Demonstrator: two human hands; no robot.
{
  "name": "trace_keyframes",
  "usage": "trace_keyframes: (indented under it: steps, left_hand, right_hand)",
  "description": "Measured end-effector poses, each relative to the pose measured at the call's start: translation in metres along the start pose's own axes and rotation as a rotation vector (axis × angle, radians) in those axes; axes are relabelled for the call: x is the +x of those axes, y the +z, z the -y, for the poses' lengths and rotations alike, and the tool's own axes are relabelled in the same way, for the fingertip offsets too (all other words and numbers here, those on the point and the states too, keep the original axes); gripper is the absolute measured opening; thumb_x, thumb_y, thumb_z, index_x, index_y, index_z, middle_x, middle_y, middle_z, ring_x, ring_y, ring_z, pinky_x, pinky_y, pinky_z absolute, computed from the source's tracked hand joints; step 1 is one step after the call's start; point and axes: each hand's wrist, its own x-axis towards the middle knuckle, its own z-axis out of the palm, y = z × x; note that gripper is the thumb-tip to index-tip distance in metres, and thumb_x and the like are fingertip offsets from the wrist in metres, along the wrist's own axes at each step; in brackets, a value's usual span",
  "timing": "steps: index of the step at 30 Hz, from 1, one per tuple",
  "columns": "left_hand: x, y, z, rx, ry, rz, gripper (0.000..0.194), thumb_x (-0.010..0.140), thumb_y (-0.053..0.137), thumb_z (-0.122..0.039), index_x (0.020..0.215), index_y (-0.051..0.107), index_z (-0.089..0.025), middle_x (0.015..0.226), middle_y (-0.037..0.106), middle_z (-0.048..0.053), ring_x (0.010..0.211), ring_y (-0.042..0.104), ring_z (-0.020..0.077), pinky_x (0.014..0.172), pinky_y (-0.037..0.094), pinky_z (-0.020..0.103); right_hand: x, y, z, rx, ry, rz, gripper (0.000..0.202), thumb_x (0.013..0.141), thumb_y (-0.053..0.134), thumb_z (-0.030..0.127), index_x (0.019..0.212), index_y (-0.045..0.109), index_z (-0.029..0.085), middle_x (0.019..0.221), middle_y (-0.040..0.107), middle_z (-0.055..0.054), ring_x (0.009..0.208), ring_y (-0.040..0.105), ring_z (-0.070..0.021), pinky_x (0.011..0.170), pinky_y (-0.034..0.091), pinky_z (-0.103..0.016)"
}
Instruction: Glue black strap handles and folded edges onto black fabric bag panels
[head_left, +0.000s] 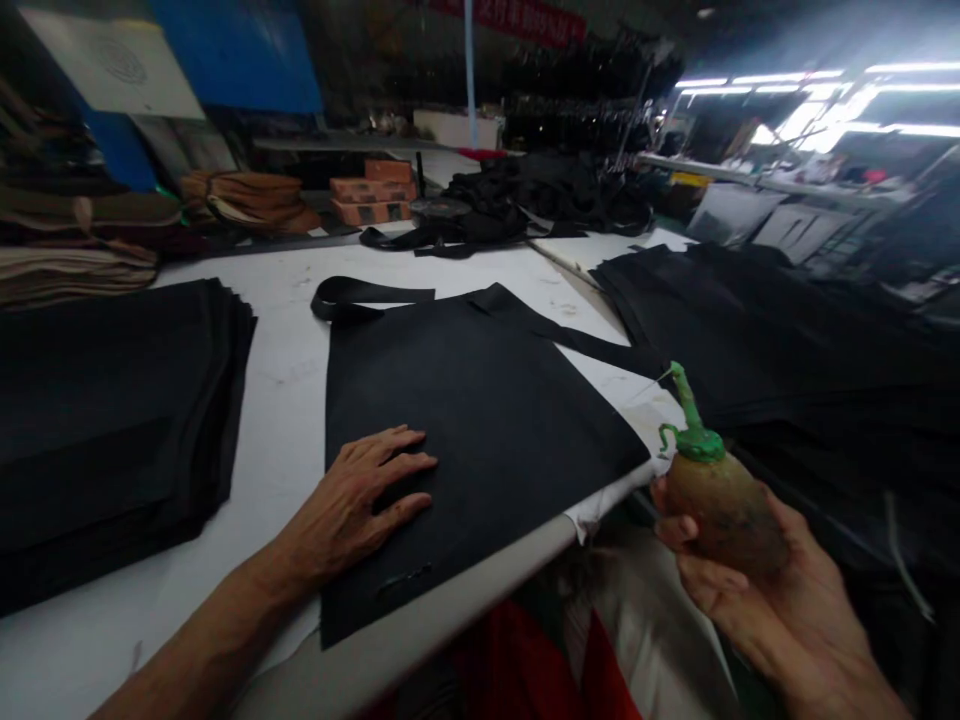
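A flat black panel (480,400) that looks like leather or fabric lies on the white table in front of me. My left hand (382,485) rests on its left part, palm down with the fingers spread. Near the panel's lower left corner is a small dark glossy mark (405,580). Black straps (592,345) reach out from its far edge, one looping to the left. Beyond the table's front edge, my right hand (750,570) is wrapped around a rounded tan squeeze bottle (724,510) with a green nozzle pointing up. A thin strand trails from the nozzle tip.
Stacked black panels (112,420) lie on the left, and another black pile (795,330) is on the right. At the back are brown bundles (247,200), orange boxes (373,195) and heaped black straps (547,195). The table's front edge (450,620) runs diagonally close to me.
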Motion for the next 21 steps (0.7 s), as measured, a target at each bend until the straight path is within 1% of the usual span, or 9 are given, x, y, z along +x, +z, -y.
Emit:
trace_keyframes:
  steps: [4, 8, 10, 12, 13, 15, 17, 19, 21]
  left_hand:
    - [0.001, -0.003, 0.005, -0.047, -0.041, -0.062, 0.035, 0.086, 0.047, -0.049, 0.113, 0.058, -0.029, 0.128, 0.054, 0.004, 0.122, 0.045, 0.0256, 0.1, 0.04, 0.049]
    - [-0.003, -0.008, 0.003, -0.023, -0.092, -0.079, 0.033, 0.085, 0.048, -0.05, 0.108, 0.061, -0.03, 0.123, 0.058, 0.004, 0.118, 0.05, 0.0269, 0.098, 0.042, 0.051]
    - [-0.006, -0.011, -0.006, 0.006, -0.106, -0.081, 0.032, 0.084, 0.049, -0.05, 0.108, 0.06, -0.032, 0.124, 0.057, 0.003, 0.117, 0.051, 0.0274, 0.097, 0.044, 0.052]
    - [-0.005, -0.012, -0.022, 0.024, -0.078, -0.061, 0.031, 0.084, 0.05, -0.048, 0.11, 0.059, -0.035, 0.125, 0.056, 0.001, 0.116, 0.052, 0.0268, 0.095, 0.046, 0.05]
    - [-0.002, -0.012, -0.032, 0.029, -0.048, -0.03, 0.03, 0.085, 0.05, -0.046, 0.111, 0.058, -0.036, 0.126, 0.056, 0.001, 0.116, 0.052, 0.0262, 0.094, 0.047, 0.048]
    - [0.011, -0.01, -0.052, 0.036, 0.022, 0.048, 0.029, 0.087, 0.048, -0.041, 0.114, 0.056, -0.037, 0.127, 0.054, 0.0, 0.116, 0.052, 0.0247, 0.095, 0.047, 0.045]
    - [0.031, -0.004, -0.07, 0.037, 0.068, 0.118, 0.031, 0.089, 0.044, -0.035, 0.118, 0.054, -0.036, 0.132, 0.05, 0.001, 0.118, 0.05, 0.0233, 0.098, 0.045, 0.044]
    - [0.053, 0.004, -0.08, 0.045, 0.083, 0.167, 0.034, 0.09, 0.042, -0.03, 0.123, 0.05, -0.034, 0.136, 0.045, 0.003, 0.122, 0.045, 0.0239, 0.1, 0.042, 0.045]
    - [0.07, 0.01, -0.083, 0.063, 0.084, 0.209, 0.037, 0.09, 0.044, -0.029, 0.126, 0.048, -0.033, 0.138, 0.042, 0.006, 0.124, 0.042, 0.0263, 0.099, 0.04, 0.047]
  right_hand:
    - [-0.003, -0.014, 0.003, 0.019, -0.029, -0.072, 0.033, 0.077, 0.053, 0.05, 0.091, 0.068, 0.024, 0.093, 0.067, -0.008, 0.062, 0.056, -0.0152, 0.035, 0.034, -0.018]
    - [-0.003, -0.032, 0.006, 0.037, -0.054, -0.14, 0.03, 0.076, 0.057, 0.048, 0.092, 0.066, 0.024, 0.091, 0.069, -0.007, 0.061, 0.059, -0.0171, 0.036, 0.037, -0.02]
    - [-0.002, -0.04, 0.009, 0.077, -0.06, -0.194, 0.028, 0.074, 0.061, 0.044, 0.094, 0.063, 0.025, 0.088, 0.069, -0.006, 0.062, 0.062, -0.0185, 0.037, 0.04, -0.021]
    - [-0.001, -0.047, 0.012, 0.132, -0.046, -0.253, 0.028, 0.072, 0.065, 0.04, 0.096, 0.06, 0.025, 0.084, 0.07, -0.004, 0.062, 0.064, -0.0192, 0.039, 0.043, -0.022]
    - [0.0, -0.05, 0.013, 0.155, -0.033, -0.275, 0.029, 0.071, 0.066, 0.038, 0.096, 0.059, 0.025, 0.083, 0.07, -0.004, 0.062, 0.065, -0.0193, 0.04, 0.044, -0.022]
    - [0.002, -0.055, 0.015, 0.191, -0.004, -0.295, 0.03, 0.069, 0.068, 0.037, 0.096, 0.058, 0.025, 0.082, 0.07, -0.003, 0.062, 0.065, -0.019, 0.041, 0.047, -0.022]
    - [0.005, -0.06, 0.017, 0.208, 0.023, -0.283, 0.031, 0.069, 0.069, 0.037, 0.095, 0.059, 0.025, 0.083, 0.07, -0.003, 0.062, 0.066, -0.0193, 0.041, 0.048, -0.021]
    - [0.008, -0.065, 0.018, 0.204, 0.05, -0.275, 0.03, 0.068, 0.071, 0.038, 0.093, 0.06, 0.024, 0.083, 0.071, -0.003, 0.063, 0.067, -0.0203, 0.041, 0.05, -0.023]
    - [0.012, -0.068, 0.019, 0.174, 0.048, -0.273, 0.029, 0.067, 0.072, 0.038, 0.091, 0.063, 0.025, 0.084, 0.071, -0.003, 0.064, 0.067, -0.0211, 0.045, 0.053, -0.025]
